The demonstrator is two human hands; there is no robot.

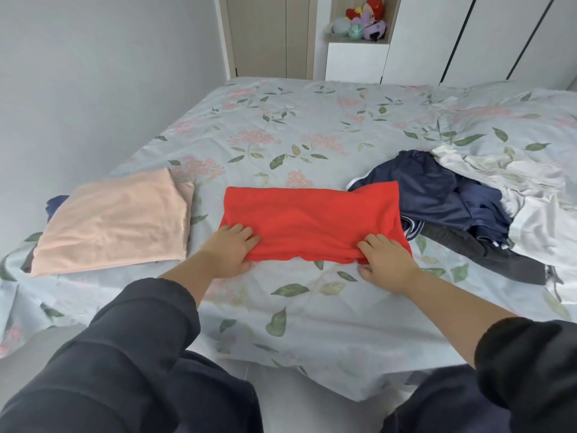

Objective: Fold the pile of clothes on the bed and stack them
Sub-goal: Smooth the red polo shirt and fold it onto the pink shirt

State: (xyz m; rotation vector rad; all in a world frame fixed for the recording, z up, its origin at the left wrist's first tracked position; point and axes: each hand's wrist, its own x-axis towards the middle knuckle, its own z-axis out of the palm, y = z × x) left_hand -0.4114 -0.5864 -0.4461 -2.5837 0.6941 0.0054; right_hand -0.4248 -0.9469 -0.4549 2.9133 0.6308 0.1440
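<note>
Both hands down on the near long edge of a bright red knit garment [312, 223], folded into a wide band and lying flat near the middle of the bed's near edge, on a pale blue bedsheet printed with pink blossoms and green leaves [312, 307]. Left hand [231, 251] at the band's near-left corner, fingers curled over the top of the cloth with the thumb tucked beneath, pinching the hem. Right hand [385, 260] at the near-right corner, fingers bent over the bunched hem and closed on it, thumb below the edge against the sheet. Dark sleeves pushed back on both forearms. Toward the bed's left edge, well apart from the red band, a folded peach-pink cotton garment [115, 220] topping a low stack, with a sliver of dark navy fabric [54, 204] peeking out at its far-left side. Toward the right edge, an unfolded heap: glossy navy shorts with white trim [437, 195] touching and partly tucked under the red band's far-right corner, a dark grey garment [480, 254] beneath them nearer the front, and crumpled white clothing [530, 195] spreading to the right. Beyond the bed's far edge, soft plush toys [363, 20] in an open wall niche.
</note>
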